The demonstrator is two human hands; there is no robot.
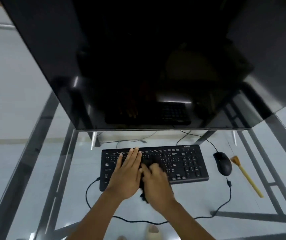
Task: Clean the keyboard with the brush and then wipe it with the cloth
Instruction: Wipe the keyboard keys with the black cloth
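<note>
A black keyboard [182,163] lies on the glass desk in front of a dark monitor. My left hand [127,172] rests flat on the keyboard's left half, fingers spread and straight. My right hand [156,182] presses a dark cloth [149,163] onto the middle keys; the hand is blurred, and a corner of the cloth hangs below the wrist. A brush [246,177] with a pale wooden handle and tan bristles lies on the desk at the right, beyond the mouse, untouched.
A black mouse [222,163] sits just right of the keyboard. A large dark monitor [138,66] hangs over the desk's far side. Cables [221,207] loop across the glass desk [35,170] near its front edge. Feet show through the glass below.
</note>
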